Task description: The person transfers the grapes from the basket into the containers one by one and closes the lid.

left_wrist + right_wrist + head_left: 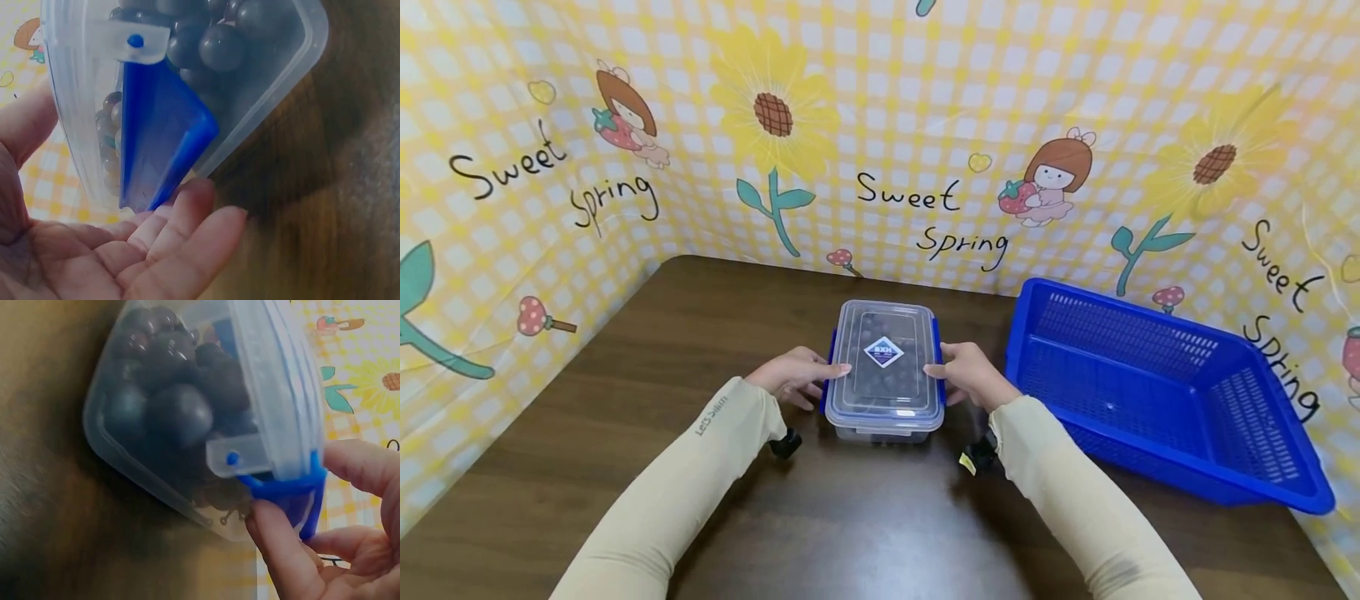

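Observation:
A clear plastic food container with a lid and blue side latches stands on the table between my hands. Dark, glossy round balls of mixed sizes show through its walls. My left hand has its thumb over the lid's left edge. Its fingers curl at the lower edge of the left latch, which tilts outward from the wall. My right hand holds the other side, thumb on the lid's right edge, fingers around the right latch.
To the right, a blue plastic basket with slotted sides reaches the table's right edge. The brown wooden table is backed by a yellow checked cloth on the far side and both flanks.

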Demonstrator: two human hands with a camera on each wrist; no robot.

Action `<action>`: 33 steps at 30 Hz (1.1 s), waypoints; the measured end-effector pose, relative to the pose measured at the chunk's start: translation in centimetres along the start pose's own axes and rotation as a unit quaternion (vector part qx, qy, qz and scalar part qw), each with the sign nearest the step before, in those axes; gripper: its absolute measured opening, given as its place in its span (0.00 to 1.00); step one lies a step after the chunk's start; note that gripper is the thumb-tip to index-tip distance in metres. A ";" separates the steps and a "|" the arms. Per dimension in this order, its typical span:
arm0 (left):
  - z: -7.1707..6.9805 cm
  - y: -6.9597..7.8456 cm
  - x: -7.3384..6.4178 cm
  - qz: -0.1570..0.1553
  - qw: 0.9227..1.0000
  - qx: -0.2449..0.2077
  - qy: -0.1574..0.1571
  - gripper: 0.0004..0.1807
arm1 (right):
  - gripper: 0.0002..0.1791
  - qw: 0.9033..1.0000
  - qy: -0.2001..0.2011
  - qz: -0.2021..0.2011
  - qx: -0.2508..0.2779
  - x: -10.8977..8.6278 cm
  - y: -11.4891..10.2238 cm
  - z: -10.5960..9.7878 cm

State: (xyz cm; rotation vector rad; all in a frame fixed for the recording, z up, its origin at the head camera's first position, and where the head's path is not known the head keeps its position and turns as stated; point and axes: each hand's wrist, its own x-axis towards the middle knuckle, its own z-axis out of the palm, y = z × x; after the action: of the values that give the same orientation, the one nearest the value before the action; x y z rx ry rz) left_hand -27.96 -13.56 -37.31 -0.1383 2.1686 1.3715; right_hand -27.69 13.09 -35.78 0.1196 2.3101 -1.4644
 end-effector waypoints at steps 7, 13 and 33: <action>0.5 0.0 -0.8 0.020 0.999 -0.010 0.045 0.34 | 0.37 0.995 0.044 -0.033 0.083 -1.1 2.0 1.4; 1.2 -0.1 -1.3 0.058 0.992 -0.061 0.094 0.43 | 0.37 0.978 0.078 -0.074 0.179 -2.4 3.8 3.0; 1.7 0.0 -2.2 0.075 0.988 -0.072 0.114 0.38 | 0.34 0.986 0.044 -0.037 0.157 -2.5 3.0 1.4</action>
State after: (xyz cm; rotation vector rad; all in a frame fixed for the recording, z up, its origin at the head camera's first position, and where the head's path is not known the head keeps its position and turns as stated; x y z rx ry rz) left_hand -25.50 -12.54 -36.70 -0.1986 2.3033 1.6691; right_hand -24.18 13.55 -37.93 0.1917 2.1537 -1.8877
